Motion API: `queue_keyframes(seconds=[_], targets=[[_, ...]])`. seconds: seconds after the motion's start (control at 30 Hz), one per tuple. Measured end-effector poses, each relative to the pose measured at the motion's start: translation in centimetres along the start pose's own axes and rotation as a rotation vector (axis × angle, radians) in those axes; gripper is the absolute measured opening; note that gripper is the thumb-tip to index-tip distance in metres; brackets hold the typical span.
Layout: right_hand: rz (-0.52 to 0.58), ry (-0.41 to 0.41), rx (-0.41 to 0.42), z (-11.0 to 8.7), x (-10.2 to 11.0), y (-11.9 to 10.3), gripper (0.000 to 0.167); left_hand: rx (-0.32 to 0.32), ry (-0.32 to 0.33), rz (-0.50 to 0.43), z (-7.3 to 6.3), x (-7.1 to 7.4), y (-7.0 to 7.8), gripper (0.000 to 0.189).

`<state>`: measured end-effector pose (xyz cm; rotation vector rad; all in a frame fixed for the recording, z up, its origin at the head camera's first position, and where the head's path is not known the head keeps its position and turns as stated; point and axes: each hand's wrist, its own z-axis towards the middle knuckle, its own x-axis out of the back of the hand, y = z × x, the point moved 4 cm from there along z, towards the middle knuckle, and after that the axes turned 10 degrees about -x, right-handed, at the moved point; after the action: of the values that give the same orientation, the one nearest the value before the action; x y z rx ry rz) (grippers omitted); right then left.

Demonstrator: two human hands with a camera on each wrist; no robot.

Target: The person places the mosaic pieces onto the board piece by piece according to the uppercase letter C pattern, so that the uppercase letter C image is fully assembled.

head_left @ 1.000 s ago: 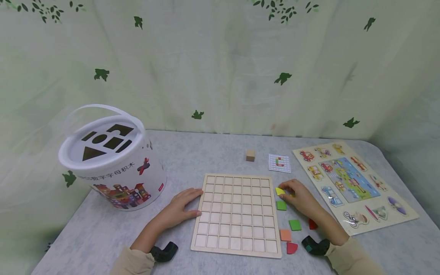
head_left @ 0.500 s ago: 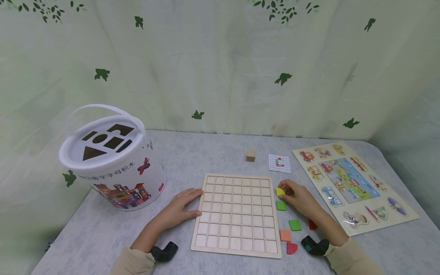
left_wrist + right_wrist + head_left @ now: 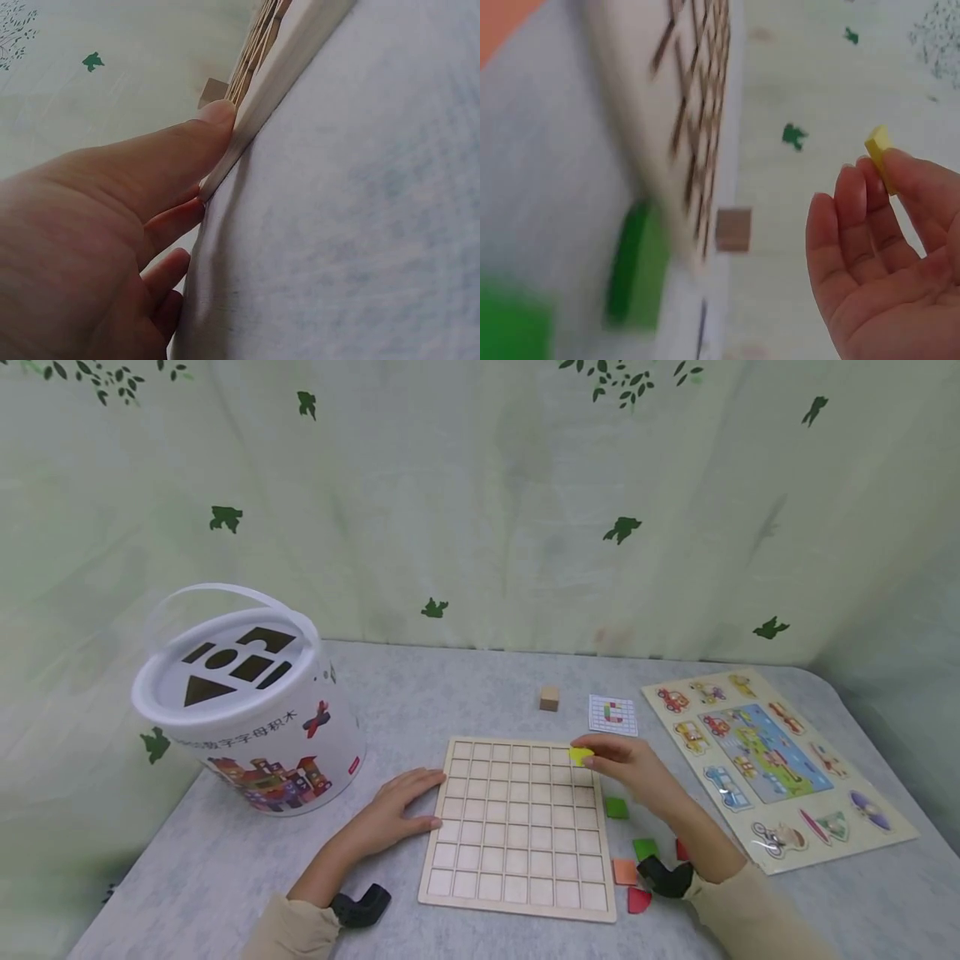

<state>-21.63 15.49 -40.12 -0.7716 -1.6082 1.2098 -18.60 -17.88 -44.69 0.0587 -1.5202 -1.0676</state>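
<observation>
In the head view a wooden grid board [image 3: 517, 843] lies flat, its square cells bare. My left hand [image 3: 393, 810] rests at its left edge, fingers extended; in the left wrist view the thumb [image 3: 176, 154] touches the board's rim. Between thumb and fingertips, my right hand [image 3: 637, 772] pinches a small yellow tile [image 3: 581, 756] over the top right corner cell. The right wrist view shows that tile on its thin side. Right of the board lie two green tiles [image 3: 617, 808], an orange square tile [image 3: 624, 872] and a rounded red tile [image 3: 639, 901]. Another red tile [image 3: 682, 850] is partly hidden by the right arm.
A white bucket [image 3: 337, 735] with shaped holes in its lid stands at the left. Behind the board are a small wooden cube [image 3: 549, 698] and a pattern card [image 3: 612, 714]. A picture puzzle board [image 3: 780, 764] lies at the right, and a curtain hangs behind.
My right hand has picked up the yellow tile from beside the board and carried it left and away from me, over the board's far right corner. The left hand stays put.
</observation>
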Motion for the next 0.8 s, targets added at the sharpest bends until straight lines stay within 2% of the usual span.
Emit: queue_keyframes(seconds=[0.17, 0.33, 0.53, 0.8], targets=[[0.065, -0.075, 0.054, 2.1, -2.9, -1.8, 0.028, -0.012, 0.007, 0.017, 0.1, -0.1, -0.1, 0.066], [0.094, -0.144, 0.026, 4.4, -5.2, -2.1, 0.023, -0.019, 0.007, 0.021, 0.2, -0.2, 0.0, 0.065], [0.001, -0.194, 0.023, 6.5, -6.8, -0.4, 0.019, -0.034, 0.012, 0.024, 0.3, -0.2, -0.1, 0.065], [-0.193, -0.184, 0.01, 7.1, -7.7, 0.3, 0.016, -0.032, 0.017, 0.022, 0.0, 0.0, 0.0, 0.065]])
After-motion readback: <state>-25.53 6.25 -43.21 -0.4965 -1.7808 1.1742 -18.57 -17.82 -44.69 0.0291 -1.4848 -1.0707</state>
